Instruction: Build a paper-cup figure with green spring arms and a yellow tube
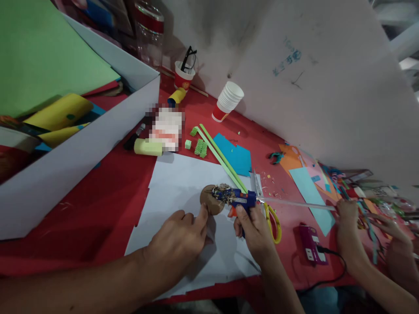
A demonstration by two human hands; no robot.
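Note:
My right hand (253, 231) is wrapped around a blue hot glue gun (240, 198) with an orange trigger. Its nozzle end, matted with stringy glue, is over a round brown disc (207, 200). A long clear glue stick (297, 203) sticks out of the gun's back. At the disc's lower edge, my left hand (180, 235) grips it with curled fingers, the thumb hidden. Under both hands lies white paper (160, 205). Yellow-handled scissors (276, 226) lie right beside my right hand, partly hidden by it.
Light green paper strips (224, 159), a blue paper piece (237, 157) and stacked paper cups (229, 100) stand or lie ahead. A white box wall (98, 135) rises left. On the right are a purple power strip (312, 244) with a cord and another person's hands (348, 218).

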